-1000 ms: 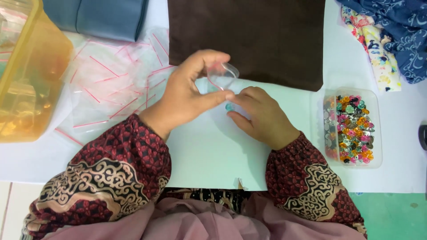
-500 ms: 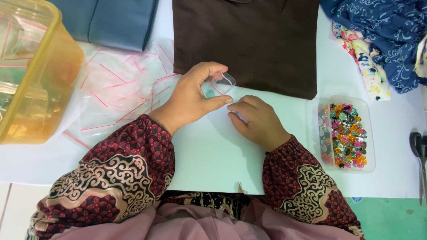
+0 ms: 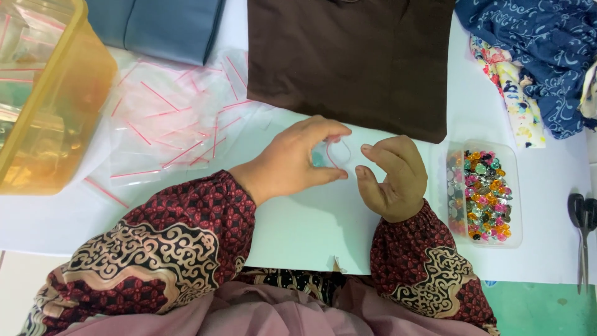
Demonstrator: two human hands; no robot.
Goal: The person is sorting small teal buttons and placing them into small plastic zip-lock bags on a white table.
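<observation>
My left hand [image 3: 292,158] pinches a small clear zip bag [image 3: 333,154] with a red seal line, held open just above the white table [image 3: 311,230]. Something teal shows inside the bag by my fingers. My right hand [image 3: 392,177] is beside it on the right, fingers curled, index and thumb at the bag's mouth; whether they pinch a bead I cannot tell. A clear plastic tray [image 3: 482,193] full of many-coloured beads lies right of my right hand.
Loose clear zip bags [image 3: 168,124] with red strips lie at the left. A yellow plastic bin [image 3: 43,99] stands far left. Brown cloth [image 3: 348,59], blue cloth [image 3: 161,25] and patterned fabrics [image 3: 535,62] lie at the back. Scissors [image 3: 583,236] rest at the right edge.
My right hand has lifted off the table and drawn a little away to the right of the bag. My left hand keeps hold of the bag, now held lower and more open.
</observation>
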